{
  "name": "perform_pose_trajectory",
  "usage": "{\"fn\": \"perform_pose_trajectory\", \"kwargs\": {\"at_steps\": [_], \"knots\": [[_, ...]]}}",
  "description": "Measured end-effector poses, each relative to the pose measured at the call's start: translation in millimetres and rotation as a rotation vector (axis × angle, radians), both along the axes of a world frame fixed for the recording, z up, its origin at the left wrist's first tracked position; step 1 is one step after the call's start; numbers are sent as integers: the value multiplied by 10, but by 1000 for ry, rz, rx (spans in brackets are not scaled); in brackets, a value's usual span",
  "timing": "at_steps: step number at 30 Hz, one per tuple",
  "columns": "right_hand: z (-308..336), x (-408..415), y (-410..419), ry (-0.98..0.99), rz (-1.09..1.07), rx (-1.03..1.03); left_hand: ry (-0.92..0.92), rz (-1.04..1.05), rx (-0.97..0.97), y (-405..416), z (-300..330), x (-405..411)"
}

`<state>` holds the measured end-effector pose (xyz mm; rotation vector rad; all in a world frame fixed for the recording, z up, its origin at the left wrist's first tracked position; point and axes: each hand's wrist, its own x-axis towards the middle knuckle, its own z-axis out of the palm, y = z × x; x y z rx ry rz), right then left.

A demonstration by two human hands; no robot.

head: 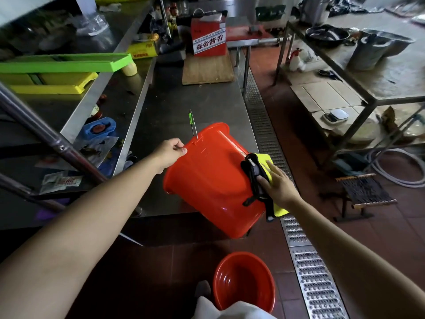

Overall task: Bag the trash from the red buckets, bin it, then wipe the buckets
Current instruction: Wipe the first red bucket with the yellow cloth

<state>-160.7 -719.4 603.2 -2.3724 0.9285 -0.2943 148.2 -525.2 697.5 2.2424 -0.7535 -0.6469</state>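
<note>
A red bucket point(207, 178) is tipped on its side over the front edge of the steel table point(184, 107), its base pointing toward me. My left hand point(169, 153) pinches its rim at the upper left. My right hand point(277, 183) presses a yellow cloth point(266, 161) against the bucket's right side, where the black handle point(255, 180) hangs down. A second red bucket point(243, 282) stands upright on the floor below, its inside showing no trash.
A green-handled tool point(192, 122) lies on the table behind the bucket. Further back stand a wooden board point(207, 70) and a red box point(208, 34). A metal floor drain grate point(305, 249) runs along the right. Cluttered shelves point(69, 107) at left.
</note>
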Motion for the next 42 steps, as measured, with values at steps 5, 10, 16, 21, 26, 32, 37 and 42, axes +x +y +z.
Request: {"fn": "perform_pose_trajectory", "kwargs": {"at_steps": [5, 10, 16, 21, 26, 32, 37, 42], "knots": [[-235, -223, 653, -8, 86, -392, 54, 36, 2, -24, 16, -4], [-350, -139, 1240, 118, 298, -606, 71, 21, -4, -14, 41, 16], [73, 902, 1269, 153, 304, -578, 92, -26, -32, 40, -2, 89], [259, 1498, 1283, 233, 295, -552, 38, -27, -58, 90, -60, 113], [-14, 861, 1177, 142, 334, -644, -55, -45, -56, 116, -95, 71], [-290, -184, 968, 117, 267, -609, -102, -76, -33, 94, -49, 21], [-18, 335, 961, 175, 299, -554, -123, -78, -24, 147, -83, 26], [400, 1315, 862, 199, 264, -393, -156, -77, -29, 146, -84, 37]]}}
